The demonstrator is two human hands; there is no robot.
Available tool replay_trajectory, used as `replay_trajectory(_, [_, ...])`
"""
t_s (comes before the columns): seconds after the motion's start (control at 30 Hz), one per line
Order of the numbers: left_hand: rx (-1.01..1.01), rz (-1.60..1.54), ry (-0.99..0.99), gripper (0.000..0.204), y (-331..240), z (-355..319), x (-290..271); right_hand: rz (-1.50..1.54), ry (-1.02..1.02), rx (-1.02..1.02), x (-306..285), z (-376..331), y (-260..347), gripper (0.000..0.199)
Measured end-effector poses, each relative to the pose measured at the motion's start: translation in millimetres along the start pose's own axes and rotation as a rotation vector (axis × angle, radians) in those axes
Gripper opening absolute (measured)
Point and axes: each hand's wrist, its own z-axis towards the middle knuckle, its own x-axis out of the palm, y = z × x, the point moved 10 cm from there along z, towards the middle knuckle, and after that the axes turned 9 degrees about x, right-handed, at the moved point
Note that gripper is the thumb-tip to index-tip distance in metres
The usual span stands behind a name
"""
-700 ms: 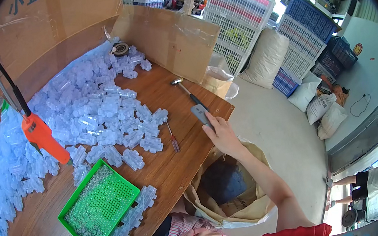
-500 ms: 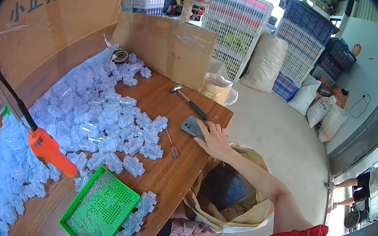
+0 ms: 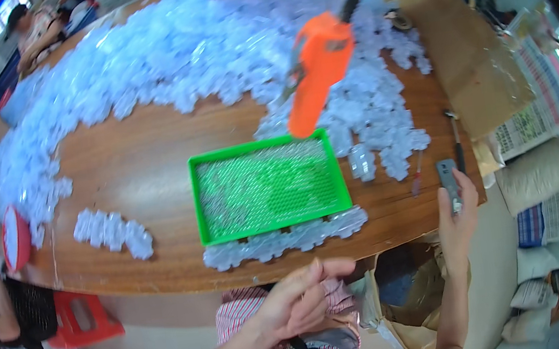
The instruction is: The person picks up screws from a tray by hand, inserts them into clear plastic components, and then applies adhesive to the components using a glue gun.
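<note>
My right hand (image 3: 458, 221) grips the lower end of a grey phone (image 3: 447, 175), its thumb on one side and its fingers on the other. The phone lies on the right part of the wooden table, beside a hammer (image 3: 458, 144). My left hand (image 3: 303, 300) hovers over my lap near the table's front edge, index finger stretched out and other fingers bent, with nothing seen in it. In front stands a green perforated tray (image 3: 200, 202) of small metal pieces. A row of clear plastic parts (image 3: 288, 242) lies along its near side.
A large heap of clear plastic parts (image 3: 172, 58) covers the far side. An orange power screwdriver (image 3: 323, 73) hangs over the table. A red-handled screwdriver (image 3: 417, 183) lies at right. Below stands an open sack (image 3: 415, 291). Co-workers sit at left, near a red stool (image 3: 83, 319).
My view has swung left, bringing the table's left side and co-workers into sight. My left hand has come up from my lap. My right hand's fingers now close around the phone.
</note>
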Motion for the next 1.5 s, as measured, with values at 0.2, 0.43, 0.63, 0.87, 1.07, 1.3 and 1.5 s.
replay_trajectory(0.2, [0.259, -0.525, 0.241, 0.05, -70.0, 2.7, 44.7, 1.137, 0.455, -0.156, -31.9, -56.2, 183.5, 0.026])
replay_trajectory(0.43, [0.514, -0.442, 0.219, 0.049, -113.6, -17.8, 29.6, 1.926, 0.734, -0.369, -79.6, -91.8, 246.5, 0.028])
replay_trajectory(0.63, [0.562, -0.235, 0.139, 0.055, -116.7, -22.7, 22.5, 1.966, -0.196, -1.058, -94.8, -137.8, 203.6, 0.028])
replay_trajectory(0.87, [0.433, -0.265, 0.12, 0.06, -96.1, -23.9, 3.7, 0.297, 0.406, -0.662, 81.0, -125.4, 255.2, 0.023])
replay_trajectory(1.07, [0.379, -0.254, 0.068, 0.064, -82.6, -21.1, -9.7, 0.204, 0.523, -0.668, 104.6, -130.6, 250.7, 0.025])
replay_trajectory(1.3, [0.344, -0.202, 0.011, 0.068, -77.1, -19.6, -14.7, 0.065, 0.587, -0.878, 102.0, -144.7, 263.8, 0.028])
replay_trajectory(1.5, [0.331, -0.181, -0.078, 0.066, -75.7, -21.4, -18.0, 0.155, 0.529, -0.938, 102.0, -151.0, 256.8, 0.026])
